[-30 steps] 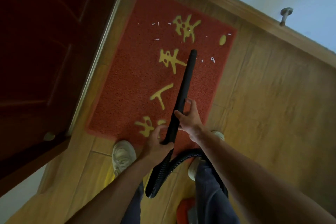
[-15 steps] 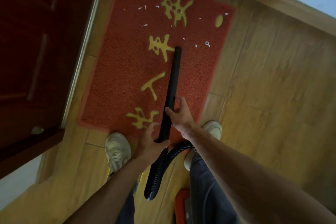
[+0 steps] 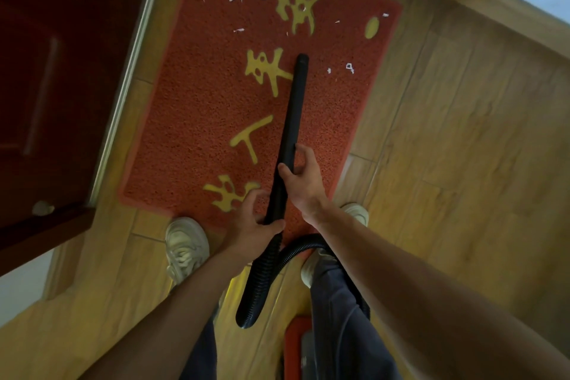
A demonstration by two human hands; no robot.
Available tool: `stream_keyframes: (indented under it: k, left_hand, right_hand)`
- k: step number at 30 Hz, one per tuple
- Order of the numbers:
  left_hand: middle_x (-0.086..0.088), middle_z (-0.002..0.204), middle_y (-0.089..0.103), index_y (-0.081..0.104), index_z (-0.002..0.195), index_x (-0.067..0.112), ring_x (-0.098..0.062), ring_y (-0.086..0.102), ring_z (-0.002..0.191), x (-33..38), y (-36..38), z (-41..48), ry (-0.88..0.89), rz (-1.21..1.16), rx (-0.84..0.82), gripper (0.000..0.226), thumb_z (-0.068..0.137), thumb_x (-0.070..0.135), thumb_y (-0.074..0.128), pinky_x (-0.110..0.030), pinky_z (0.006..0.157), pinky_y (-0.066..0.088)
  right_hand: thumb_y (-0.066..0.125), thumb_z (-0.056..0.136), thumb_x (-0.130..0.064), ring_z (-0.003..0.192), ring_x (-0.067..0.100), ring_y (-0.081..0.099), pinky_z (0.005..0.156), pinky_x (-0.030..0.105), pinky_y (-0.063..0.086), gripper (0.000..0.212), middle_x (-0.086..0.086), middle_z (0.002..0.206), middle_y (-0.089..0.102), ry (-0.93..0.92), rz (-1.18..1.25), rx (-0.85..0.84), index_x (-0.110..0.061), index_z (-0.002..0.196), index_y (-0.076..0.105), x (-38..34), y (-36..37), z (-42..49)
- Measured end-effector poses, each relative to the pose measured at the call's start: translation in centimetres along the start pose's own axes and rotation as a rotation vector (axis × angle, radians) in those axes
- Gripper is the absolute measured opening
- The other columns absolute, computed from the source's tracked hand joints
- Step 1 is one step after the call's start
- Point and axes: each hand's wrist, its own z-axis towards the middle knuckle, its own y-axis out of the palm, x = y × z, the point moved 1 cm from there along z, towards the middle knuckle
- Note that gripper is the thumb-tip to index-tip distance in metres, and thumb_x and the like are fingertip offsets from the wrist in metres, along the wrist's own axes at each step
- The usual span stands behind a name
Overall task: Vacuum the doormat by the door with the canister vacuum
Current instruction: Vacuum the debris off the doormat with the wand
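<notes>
Beside dark door [image 3: 55, 77]: doormat [image 3: 200, 120], paper scraps [image 3: 349, 67] near wand [image 3: 294, 114] tip.

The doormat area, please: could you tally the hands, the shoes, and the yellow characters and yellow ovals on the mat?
Hands: 2, left hand and right hand, both gripping the vacuum wand
Shoes: 2
Yellow characters on the doormat: 4
Yellow oval: 1
Total: 9
</notes>
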Motion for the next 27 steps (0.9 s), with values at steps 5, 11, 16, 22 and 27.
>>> stream_keyframes:
  k: [5, 11, 16, 22, 27]
  left_hand:
    - [-0.014, 0.08, 0.074, 0.054, 0.115, 0.034, -0.031, 0.072, 0.069, 0.0, -0.3, 0.1, -0.01, 0.044, -0.001, 0.046, 0.085, 0.005, 0.073, -0.034, 0.062, 0.058]
    - [-0.012, 0.077, 0.074, 0.056, 0.106, 0.042, -0.026, 0.07, 0.064, -0.5, 0.0, 0.1, 0.012, 0.048, -0.003, 0.05, 0.082, 0.003, 0.075, -0.04, 0.067, 0.058]
    - [-0.013, 0.081, 0.075, 0.056, 0.094, 0.052, -0.029, 0.07, 0.068, -0.4, 0.5, 0.4, 0.02, 0.071, -0.006, 0.055, 0.081, 0.003, 0.076, -0.043, 0.071, 0.057]
    - [-0.012, 0.08, 0.075, 0.055, 0.103, 0.044, -0.024, 0.069, 0.066, -0.4, 0.9, 0.8, 0.006, 0.083, -0.041, 0.051, 0.081, 0.002, 0.075, -0.046, 0.073, 0.058]
    - [-0.014, 0.081, 0.074, 0.056, 0.108, 0.042, -0.021, 0.067, 0.065, 0.5, 1.6, 0.7, 0.01, 0.07, -0.063, 0.052, 0.082, 0.002, 0.074, -0.04, 0.07, 0.056]
  right_hand:
    - [0.06, 0.096, -0.016, 0.069, 0.014, 0.068, 0.058, 0.023, 0.055, 0.049, 0.012, 0.097, 0.068, 0.059, 0.017, -0.027, -0.03, 0.137, 0.039, -0.1, -0.2, 0.0]
    - [0.06, 0.096, -0.014, 0.066, 0.015, 0.067, 0.058, 0.027, 0.055, 0.045, 0.012, 0.091, 0.066, 0.047, 0.069, -0.02, -0.029, 0.133, 0.039, 0.4, -0.9, -0.6]
    - [0.061, 0.095, -0.013, 0.061, 0.017, 0.064, 0.061, 0.04, 0.06, 0.044, 0.011, 0.078, 0.065, 0.055, 0.095, -0.01, -0.028, 0.131, 0.04, 0.7, -1.6, -0.4]
    - [0.062, 0.094, -0.009, 0.068, 0.022, 0.062, 0.077, 0.061, 0.057, 0.051, 0.009, 0.078, 0.06, 0.099, 0.135, -0.053, -0.035, 0.13, 0.037, 1.1, -2.4, 0.3]
    - [0.062, 0.093, -0.011, 0.063, 0.019, 0.063, 0.074, 0.057, 0.059, 0.052, 0.007, 0.072, 0.061, 0.063, 0.141, -0.015, -0.032, 0.134, 0.038, 1.0, -3.2, 0.3]
